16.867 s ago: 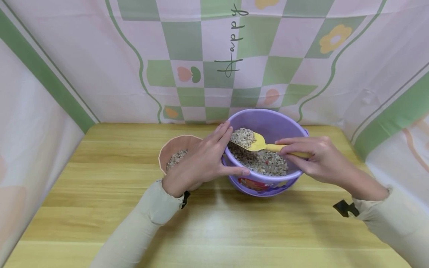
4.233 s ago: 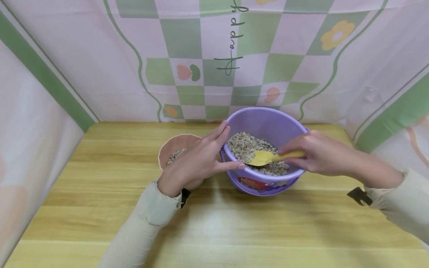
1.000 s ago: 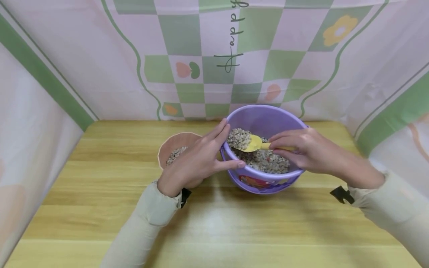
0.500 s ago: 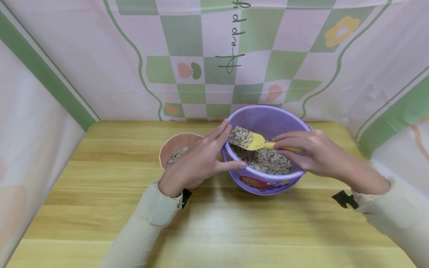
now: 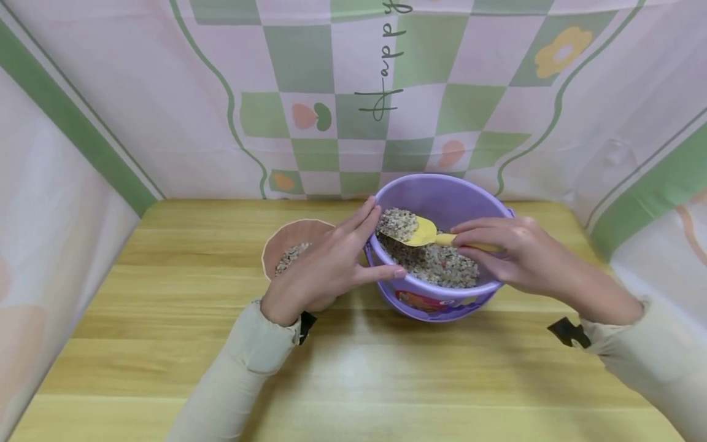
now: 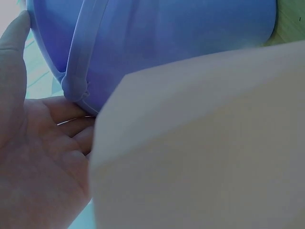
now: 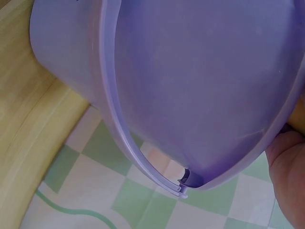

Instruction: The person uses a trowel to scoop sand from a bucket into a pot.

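Note:
A purple bucket half full of mixed grain stands on the wooden table. My right hand pinches the handle of a yellow scoop heaped with grain, held above the grain near the bucket's left rim. My left hand rests with straight fingers against the bucket's left side, thumb along its front rim. Behind that hand stands a pink cup with some grain inside. The left wrist view shows the bucket wall and the cup up close; the right wrist view shows the bucket's outside.
A checked pink and green cloth hangs behind the table and along both sides. The bucket's handle hangs down against its wall. Bare table stretches in front of both arms and to the left of the cup.
Over the last second the loaded scoop has risen slightly and stayed near the bucket's left rim. The left hand has not moved.

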Motion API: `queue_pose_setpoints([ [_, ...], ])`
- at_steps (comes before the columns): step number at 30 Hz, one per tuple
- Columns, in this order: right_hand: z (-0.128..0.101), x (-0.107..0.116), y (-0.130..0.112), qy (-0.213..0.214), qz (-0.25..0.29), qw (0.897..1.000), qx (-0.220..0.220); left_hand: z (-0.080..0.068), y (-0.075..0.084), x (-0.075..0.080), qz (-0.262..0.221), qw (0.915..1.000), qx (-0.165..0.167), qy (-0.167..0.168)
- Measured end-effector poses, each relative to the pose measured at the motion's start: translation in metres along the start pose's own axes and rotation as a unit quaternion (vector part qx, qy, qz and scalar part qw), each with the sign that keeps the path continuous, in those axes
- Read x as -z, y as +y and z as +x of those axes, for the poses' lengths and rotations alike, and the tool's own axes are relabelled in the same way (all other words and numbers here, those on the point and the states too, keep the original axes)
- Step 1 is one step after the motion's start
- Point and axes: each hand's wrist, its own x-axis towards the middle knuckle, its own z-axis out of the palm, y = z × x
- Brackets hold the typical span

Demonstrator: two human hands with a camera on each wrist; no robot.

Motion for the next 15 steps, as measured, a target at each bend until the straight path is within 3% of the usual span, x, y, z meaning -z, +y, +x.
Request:
queue_pose_setpoints([
  [15,-0.0006,-0.0004,-0.0054,0.018,-0.01,1.0,-0.003,0.0008,-0.0013,-0.0011,0.0,1.0,0.002,0.005],
])
